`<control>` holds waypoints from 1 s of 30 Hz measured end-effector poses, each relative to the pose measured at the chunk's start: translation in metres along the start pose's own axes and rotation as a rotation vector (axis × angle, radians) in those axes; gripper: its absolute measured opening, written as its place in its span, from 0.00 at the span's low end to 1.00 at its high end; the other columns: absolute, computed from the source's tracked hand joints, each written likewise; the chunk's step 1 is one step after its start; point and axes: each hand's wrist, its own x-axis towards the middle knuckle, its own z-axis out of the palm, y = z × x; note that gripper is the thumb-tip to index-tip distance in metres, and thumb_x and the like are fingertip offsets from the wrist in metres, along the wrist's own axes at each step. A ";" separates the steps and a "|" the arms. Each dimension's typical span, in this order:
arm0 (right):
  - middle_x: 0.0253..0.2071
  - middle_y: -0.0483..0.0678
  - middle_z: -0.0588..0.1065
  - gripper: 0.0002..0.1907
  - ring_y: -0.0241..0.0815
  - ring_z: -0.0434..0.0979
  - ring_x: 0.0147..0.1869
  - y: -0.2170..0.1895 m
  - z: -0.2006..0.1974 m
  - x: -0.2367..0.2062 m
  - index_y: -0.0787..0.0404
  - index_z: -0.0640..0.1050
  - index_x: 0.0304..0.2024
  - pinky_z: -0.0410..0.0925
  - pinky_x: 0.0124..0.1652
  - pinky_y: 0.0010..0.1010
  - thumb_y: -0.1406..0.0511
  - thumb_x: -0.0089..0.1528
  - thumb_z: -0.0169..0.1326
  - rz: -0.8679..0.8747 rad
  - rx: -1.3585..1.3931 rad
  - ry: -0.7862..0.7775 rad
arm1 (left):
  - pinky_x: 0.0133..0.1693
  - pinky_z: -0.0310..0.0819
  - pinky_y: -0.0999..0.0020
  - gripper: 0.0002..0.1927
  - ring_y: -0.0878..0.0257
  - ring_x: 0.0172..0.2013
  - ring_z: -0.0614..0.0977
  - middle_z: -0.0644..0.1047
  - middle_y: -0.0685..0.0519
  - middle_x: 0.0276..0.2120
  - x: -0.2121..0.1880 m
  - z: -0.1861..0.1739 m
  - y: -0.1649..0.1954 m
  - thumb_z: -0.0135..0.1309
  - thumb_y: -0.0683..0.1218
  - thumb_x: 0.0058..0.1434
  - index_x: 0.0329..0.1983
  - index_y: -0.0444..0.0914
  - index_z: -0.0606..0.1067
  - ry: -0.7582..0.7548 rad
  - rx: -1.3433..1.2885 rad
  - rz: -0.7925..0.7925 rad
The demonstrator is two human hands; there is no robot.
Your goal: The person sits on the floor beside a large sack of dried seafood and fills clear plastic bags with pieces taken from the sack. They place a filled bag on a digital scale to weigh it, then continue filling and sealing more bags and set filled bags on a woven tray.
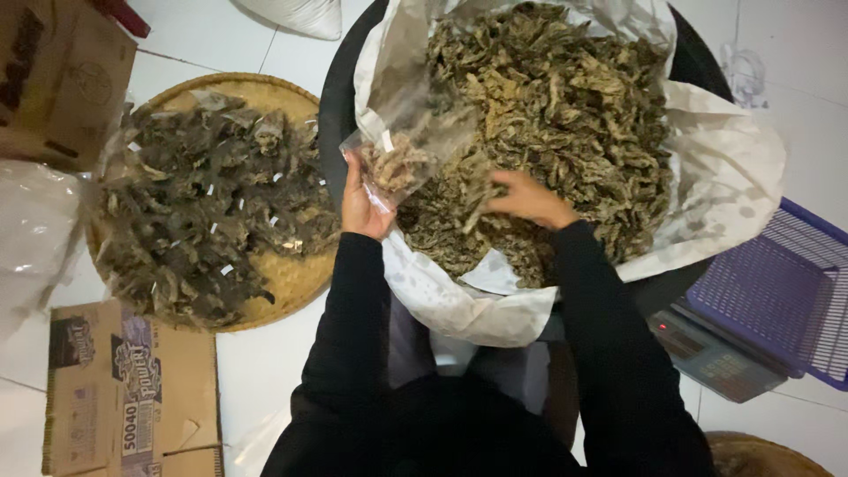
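At centre, over a black tub lined with white paper, the left hand grips the edge of a small clear bag, thumb and fingers closed on its plastic. The bag stands open just above and right of that hand, against the liner's near-left rim, and is partly filled with dried pieces. The right hand lies well right of the bag, fingers curled into the heap of dried pieces, apparently grasping a pinch of them. The pieces are shrivelled, curled strips, grey-brown to olive. They fill the liner almost to its rim.

Left of the tub, a round woven tray on the floor carries a pile of filled clear bags with darker contents. Cardboard boxes lie at the upper-left and lower-left corners. At right, a purple plastic basket rests on a grey scale. Both sleeves are black.
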 end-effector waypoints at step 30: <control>0.64 0.51 0.72 0.30 0.39 0.71 0.65 -0.185 -0.018 -0.067 0.66 0.68 0.66 0.66 0.61 0.31 0.68 0.64 0.63 -0.342 0.056 0.554 | 0.58 0.69 0.49 0.29 0.51 0.61 0.76 0.69 0.53 0.67 -0.010 0.038 -0.039 0.42 0.64 0.70 0.68 0.45 0.65 0.005 0.128 -0.061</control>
